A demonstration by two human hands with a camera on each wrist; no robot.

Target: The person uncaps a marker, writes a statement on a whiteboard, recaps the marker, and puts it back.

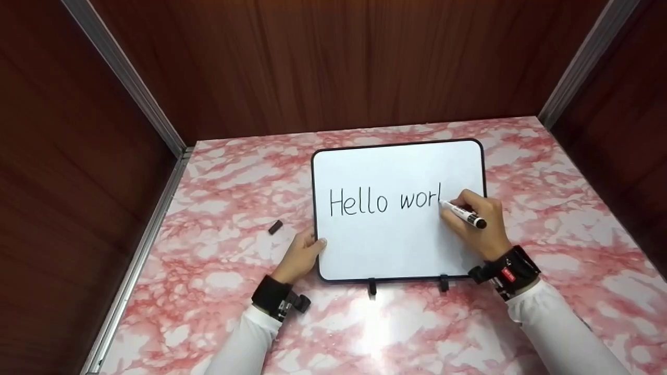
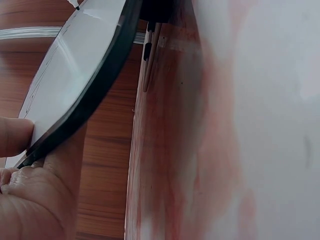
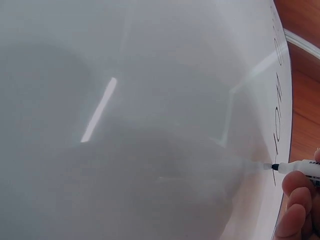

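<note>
A whiteboard [image 1: 385, 245] with a dark frame leans on a small stand, bearing the handwritten black letters "Hello worl". My right hand [image 1: 482, 221] pinches a white marker [image 1: 464, 213] with a black end, its tip right at the foot of the "l". In the right wrist view the black marker tip [image 3: 276, 167] meets the board beside that stroke, fingers below the barrel. My left hand [image 1: 299, 255] grips the board's lower left edge, thumb on the front face. The left wrist view shows its thumb [image 2: 15, 136] on the white surface and the other fingers behind the frame.
A small dark marker cap [image 1: 275, 227] lies on the red-and-white marbled table [image 1: 224, 312], left of the board. Two black stand feet [image 1: 372, 289] stick out below the board. Brown wood-grain panels [image 1: 333, 67] with metal edge strips enclose the table at the back and sides.
</note>
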